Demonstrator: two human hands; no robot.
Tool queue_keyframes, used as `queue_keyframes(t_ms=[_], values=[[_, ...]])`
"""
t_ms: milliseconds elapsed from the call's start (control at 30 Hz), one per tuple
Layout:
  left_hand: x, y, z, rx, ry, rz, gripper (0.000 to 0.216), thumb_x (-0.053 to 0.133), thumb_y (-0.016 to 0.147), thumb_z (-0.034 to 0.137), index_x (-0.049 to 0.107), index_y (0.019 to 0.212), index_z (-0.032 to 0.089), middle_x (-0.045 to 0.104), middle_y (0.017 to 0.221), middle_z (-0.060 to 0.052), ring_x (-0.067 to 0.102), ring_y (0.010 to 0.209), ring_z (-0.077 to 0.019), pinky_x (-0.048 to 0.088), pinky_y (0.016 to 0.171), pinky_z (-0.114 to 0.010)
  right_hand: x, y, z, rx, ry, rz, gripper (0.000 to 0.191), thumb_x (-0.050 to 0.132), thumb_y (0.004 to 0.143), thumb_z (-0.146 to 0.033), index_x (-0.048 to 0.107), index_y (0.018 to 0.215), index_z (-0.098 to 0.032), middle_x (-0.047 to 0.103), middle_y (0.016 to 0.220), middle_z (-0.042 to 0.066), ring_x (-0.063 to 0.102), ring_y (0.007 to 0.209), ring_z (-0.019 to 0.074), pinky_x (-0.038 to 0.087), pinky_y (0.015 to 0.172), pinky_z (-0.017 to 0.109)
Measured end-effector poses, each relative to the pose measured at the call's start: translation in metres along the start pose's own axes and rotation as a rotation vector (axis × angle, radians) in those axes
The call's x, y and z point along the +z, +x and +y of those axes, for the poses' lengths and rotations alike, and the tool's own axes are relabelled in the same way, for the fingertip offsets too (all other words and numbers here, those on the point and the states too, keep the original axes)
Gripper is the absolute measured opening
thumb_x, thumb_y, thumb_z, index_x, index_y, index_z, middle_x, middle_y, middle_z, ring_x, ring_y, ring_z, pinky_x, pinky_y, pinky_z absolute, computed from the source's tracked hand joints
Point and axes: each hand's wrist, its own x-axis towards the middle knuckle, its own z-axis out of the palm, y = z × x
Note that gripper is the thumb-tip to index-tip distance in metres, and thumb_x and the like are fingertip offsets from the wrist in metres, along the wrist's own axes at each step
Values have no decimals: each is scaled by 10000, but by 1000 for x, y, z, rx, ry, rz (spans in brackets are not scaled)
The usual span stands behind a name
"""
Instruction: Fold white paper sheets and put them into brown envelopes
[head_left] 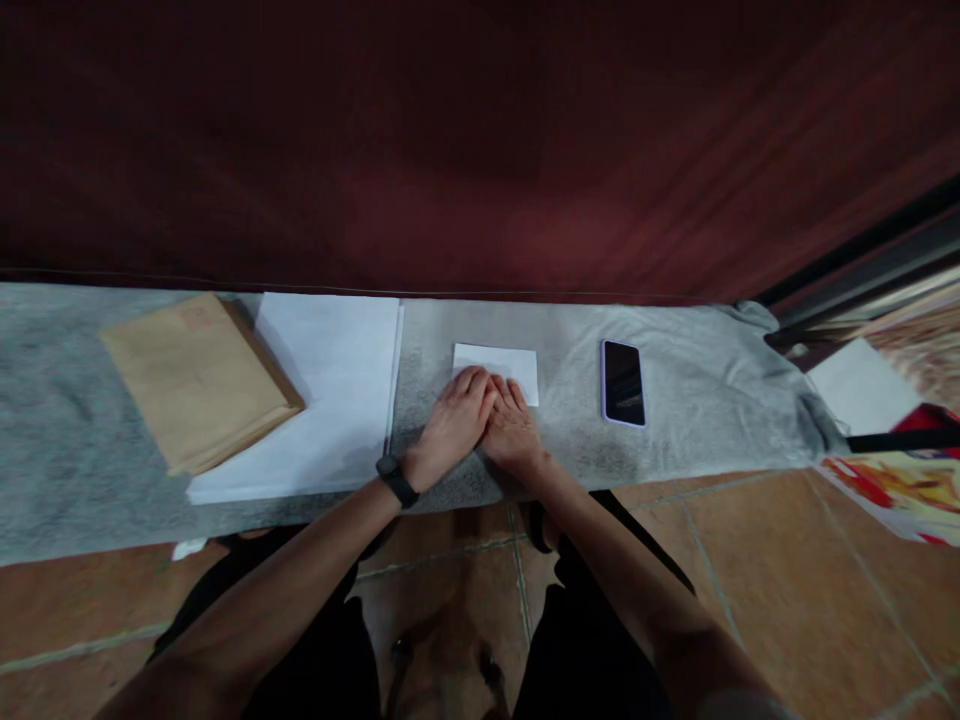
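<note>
Together, the left hand (452, 425) and right hand (511, 428) are lying flat and open, side by side and touching. They are pressing on the near edge of a small white sheet (516, 362), which is lying on the grey cloth (690, 440) between a white paper stack (330, 390) and a smartphone (623, 382).

We find a sheet of paper (504, 362) lying in the middle of the table (675, 440), with the left hand (450, 425) and the right hand (514, 432) flat on its near edge, side by side and touching. Left of it lies a stack of sheets (330, 400), whose left part bears a pile of envelopes (199, 385); right of it, apart, lies a phone (623, 382). Behind the table hangs a curtain (480, 150), and before it we see the floor (750, 560)
</note>
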Motion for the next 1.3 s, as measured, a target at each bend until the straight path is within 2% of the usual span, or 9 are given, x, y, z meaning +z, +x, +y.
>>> queue_keyframes(t_ms=[67,133,267,467,667,900,1167,1300], values=[[8,-8,2,46,-20,-9,531,304,1060,390,400,1472,68,469,1546,-196,412,1464,-265,338,1214,-433,1,-2,3,0,-13,-10,604,473,981,-225,386,1563,-88,370,1632,143,293,1536,280,163,1281,488],[11,-15,1,62,-12,-40,655,295,1054,475,291,1545,42,351,1626,-217,293,1535,-284,271,1253,-460,2,-4,7,0,-25,-20,612,458,983,-222,363,1576,-101,333,1652,129,264,1547,276,149,1284,491],[10,-23,-4,44,27,-95,757,230,1045,557,195,1591,32,277,1660,-216,197,1568,-271,231,1270,-458,-2,-7,14,24,-25,-10,573,366,1041,-274,329,1593,-125,288,1672,107,222,1563,253,138,1285,484],[5,-30,-8,98,169,-136,770,250,1036,588,271,1581,45,242,1672,-208,155,1574,-286,174,1285,-477,-13,-7,29,137,-16,0,576,288,1080,-356,311,1596,-102,269,1677,119,241,1556,264,176,1269,482],[-2,-36,-9,53,218,-159,790,313,1021,594,279,1583,40,231,1669,-218,161,1574,-294,172,1283,-484,-13,-14,43,200,-26,47,614,307,1074,-398,286,1605,-90,297,1661,155,278,1540,293,223,1247,511],[-6,-37,-12,-45,242,-167,845,363,994,613,279,1573,3,242,1663,-229,163,1573,-314,154,1279,-480,-13,-19,49,225,-64,71,644,336,1068,-437,308,1591,-64,327,1645,179,302,1528,304,235,1242,499],[-8,-37,-14,-65,269,-166,817,364,1000,583,293,1570,2,248,1664,-214,157,1574,-309,120,1284,-487,-17,-21,52,271,-64,79,637,328,1071,-424,345,1566,-24,354,1625,215,294,1530,320,238,1239,525],[-7,-37,-11,-67,276,-154,817,393,994,560,294,1565,-16,256,1655,-230,171,1570,-321,131,1284,-499,-23,-19,46,216,-20,105,609,308,1075,-405,331,1584,-70,310,1652,187,255,1548,306,230,1244,546]])
